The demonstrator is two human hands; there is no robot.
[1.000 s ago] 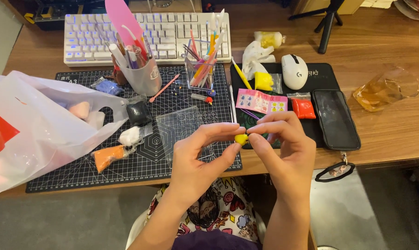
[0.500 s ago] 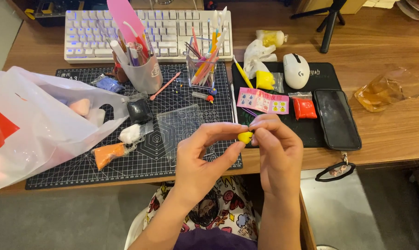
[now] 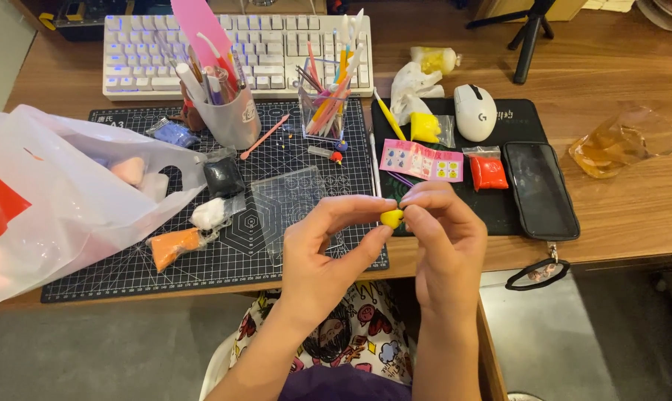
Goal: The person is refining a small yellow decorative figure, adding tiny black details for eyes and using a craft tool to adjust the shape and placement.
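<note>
Looking down on a brown wooden tabletop (image 3: 633, 223), with grey floor showing along the bottom of the frame. Lying across the left and centre, a black gridded cutting mat (image 3: 202, 260); beside it at right of centre, a black mouse pad (image 3: 499, 215). Sitting along the top edge, a white keyboard (image 3: 276, 44). Standing at upper centre on the mat, a grey cup of tools (image 3: 232, 119) and a clear holder of coloured sticks (image 3: 325, 111). Spilling over the left edge, a white plastic bag (image 3: 54, 215), with wrapped lumps of black clay (image 3: 223, 178), white clay (image 3: 208, 214) and orange clay (image 3: 171, 246) lying just beside it. Resting on the mouse pad, a white mouse (image 3: 474, 111), a dark phone (image 3: 540, 189), a red packet (image 3: 488, 172) and a pink card (image 3: 421, 160). Lying at far right, crumpled amber cellophane (image 3: 621, 141). Meeting at lower centre, above the mat's near right corner, left hand (image 3: 328, 260) and right hand (image 3: 443, 245), fingers (image 3: 365, 204) of both pinching a small yellow clay piece (image 3: 391, 217) between them, partly covering a clear plastic sheet (image 3: 287, 200) behind.
</note>
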